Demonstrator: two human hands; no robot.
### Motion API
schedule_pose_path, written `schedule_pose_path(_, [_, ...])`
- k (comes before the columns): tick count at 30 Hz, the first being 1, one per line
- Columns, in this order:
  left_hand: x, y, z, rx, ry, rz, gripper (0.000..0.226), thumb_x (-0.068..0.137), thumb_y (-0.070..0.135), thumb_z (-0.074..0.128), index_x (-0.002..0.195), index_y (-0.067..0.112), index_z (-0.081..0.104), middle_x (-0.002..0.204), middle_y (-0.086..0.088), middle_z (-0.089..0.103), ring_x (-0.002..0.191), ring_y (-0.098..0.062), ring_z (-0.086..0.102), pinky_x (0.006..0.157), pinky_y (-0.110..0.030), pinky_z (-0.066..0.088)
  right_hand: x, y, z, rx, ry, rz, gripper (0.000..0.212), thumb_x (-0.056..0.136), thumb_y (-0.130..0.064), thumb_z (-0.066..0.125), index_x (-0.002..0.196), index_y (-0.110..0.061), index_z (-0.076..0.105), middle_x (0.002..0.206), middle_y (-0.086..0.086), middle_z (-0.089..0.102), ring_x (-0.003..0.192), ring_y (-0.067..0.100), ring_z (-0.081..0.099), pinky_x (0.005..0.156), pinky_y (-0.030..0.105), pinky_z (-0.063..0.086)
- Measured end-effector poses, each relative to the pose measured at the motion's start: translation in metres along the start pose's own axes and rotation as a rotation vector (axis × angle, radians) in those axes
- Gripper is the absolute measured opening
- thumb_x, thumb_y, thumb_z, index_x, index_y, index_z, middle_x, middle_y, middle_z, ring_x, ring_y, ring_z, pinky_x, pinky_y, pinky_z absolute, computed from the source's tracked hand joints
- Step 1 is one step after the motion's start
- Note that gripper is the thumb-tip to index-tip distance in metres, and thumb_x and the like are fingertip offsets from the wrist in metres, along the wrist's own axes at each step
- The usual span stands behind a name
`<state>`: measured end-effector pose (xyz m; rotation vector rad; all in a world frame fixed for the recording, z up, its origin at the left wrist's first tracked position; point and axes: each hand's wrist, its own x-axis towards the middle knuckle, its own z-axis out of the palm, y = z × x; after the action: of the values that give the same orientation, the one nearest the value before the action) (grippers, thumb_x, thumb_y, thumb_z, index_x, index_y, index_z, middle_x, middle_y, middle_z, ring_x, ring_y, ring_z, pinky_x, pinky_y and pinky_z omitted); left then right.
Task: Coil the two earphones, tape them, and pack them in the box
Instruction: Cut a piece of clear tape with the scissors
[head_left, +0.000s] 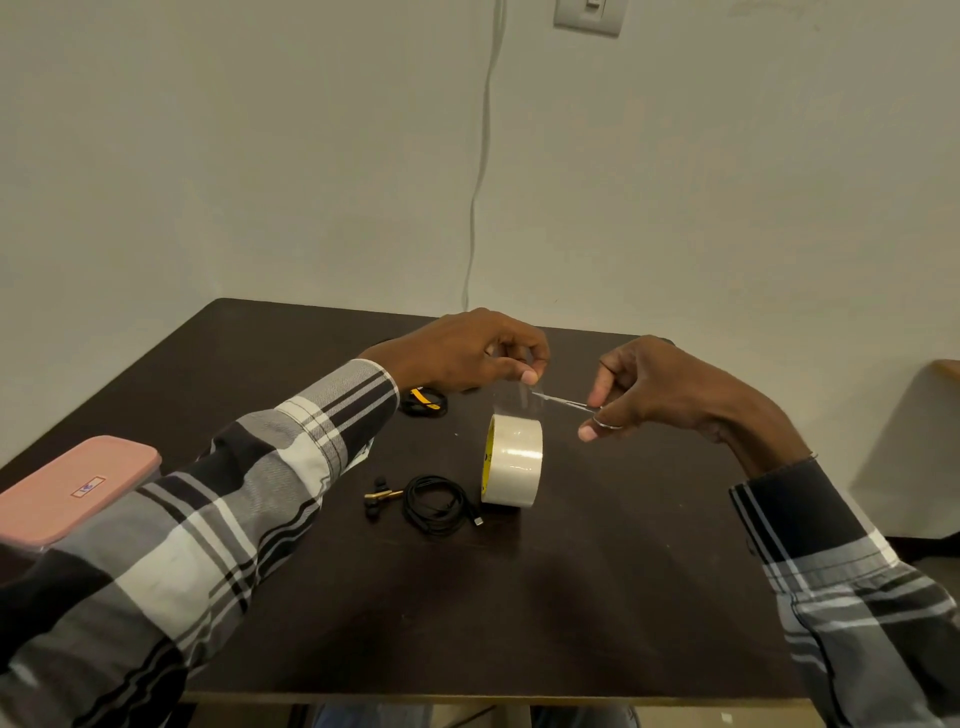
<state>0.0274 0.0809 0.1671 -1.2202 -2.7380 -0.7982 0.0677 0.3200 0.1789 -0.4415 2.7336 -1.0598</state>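
The clear strip of tape (514, 397) you have pulled up from the tape roll (513, 460) is thin, limp and sticky; it will likely fold onto itself if it goes slack, so keep it taut and hold it only by its free end. Your left hand (467, 351) does that now, thumb and fingers pinching the top of the strip above the roll. Your right hand (644, 387) is curled around small scissors (566, 401), whose blades reach the strip's right edge, just above the roll. The roll stands on its edge on the dark counter (597, 597), directly below both hands.

Just left of the roll lies a coiled black earphone (436, 503), its earbuds (378, 499) resting beside it and its plug close to the roll's base. It looks light and springy and may uncoil if nudged, so pinch across the bundled loops when you tape it. A second coil (425, 401) sits farther back, under your left wrist, with a yellow mark on it. The pink box (78, 491) waits at the counter's left edge, lid closed, well apart from the coils.
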Motion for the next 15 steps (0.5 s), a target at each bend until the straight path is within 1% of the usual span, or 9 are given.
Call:
schedule_pose_path(1, [0.0, -0.0003, -0.0001, -0.018, 0.004, -0.004, 0.008, 0.093, 0.033, 0.062, 0.088, 0.037, 0.059, 0.074, 0.034, 0.06, 0.08, 0.002, 0.056, 0.074, -0.032, 0.04, -0.0004, 0.0006, 0.0, 0.005, -0.002, -0.001, 0.039, 0.062, -0.015, 0.093, 0.083, 0.005, 0.067, 0.076, 0.023, 0.072, 0.066, 0.027, 0.066, 0.067, 0.037, 0.054])
schedule_pose_path(2, [-0.0002, -0.0005, -0.0003, -0.045, 0.01, -0.006, 0.006, 0.093, 0.033, 0.063, 0.088, 0.036, 0.06, 0.074, 0.032, 0.061, 0.077, 0.004, 0.056, 0.076, -0.033, 0.043, -0.0009, 0.0014, 0.0002, 0.008, -0.008, -0.002, 0.041, 0.062, -0.016, 0.093, 0.084, 0.005, 0.066, 0.076, 0.023, 0.071, 0.065, 0.027, 0.065, 0.066, 0.037, 0.054])
schedule_pose_path(4, [-0.0005, -0.0008, -0.0009, -0.088, 0.017, -0.003, 0.003, 0.092, 0.031, 0.064, 0.09, 0.031, 0.063, 0.075, 0.026, 0.063, 0.074, 0.006, 0.058, 0.086, -0.043, 0.049, -0.002, 0.0033, 0.0013, 0.012, -0.032, 0.001, 0.046, 0.061, -0.021, 0.094, 0.087, 0.002, 0.065, 0.076, 0.024, 0.07, 0.065, 0.026, 0.063, 0.066, 0.038, 0.053])
schedule_pose_path(6, [-0.001, 0.0009, -0.0009, -0.095, 0.016, 0.001, 0.003, 0.092, 0.03, 0.064, 0.092, 0.028, 0.064, 0.076, 0.022, 0.064, 0.074, 0.008, 0.058, 0.092, -0.047, 0.048, -0.0026, 0.0056, 0.0019, 0.012, -0.062, 0.009, 0.049, 0.06, -0.024, 0.095, 0.089, 0.0, 0.063, 0.075, 0.024, 0.068, 0.065, 0.027, 0.062, 0.066, 0.038, 0.052])
schedule_pose_path(10, [-0.0006, 0.004, 0.0002, -0.103, 0.011, 0.015, 0.005, 0.093, 0.027, 0.064, 0.093, 0.022, 0.065, 0.076, 0.018, 0.063, 0.072, 0.011, 0.057, 0.093, -0.048, 0.048, -0.0064, 0.0089, -0.0009, 0.017, -0.096, 0.023, 0.051, 0.061, -0.021, 0.095, 0.092, 0.001, 0.061, 0.075, 0.017, 0.065, 0.065, 0.029, 0.059, 0.066, 0.038, 0.051])
schedule_pose_path(15, [0.0001, 0.0035, 0.0019, -0.116, 0.012, 0.009, 0.004, 0.092, 0.028, 0.065, 0.092, 0.024, 0.065, 0.074, 0.023, 0.062, 0.073, 0.009, 0.058, 0.093, -0.044, 0.049, -0.0081, 0.0088, -0.0036, 0.016, -0.083, 0.016, 0.049, 0.061, -0.022, 0.094, 0.09, 0.001, 0.062, 0.073, 0.016, 0.066, 0.064, 0.028, 0.059, 0.064, 0.035, 0.051])
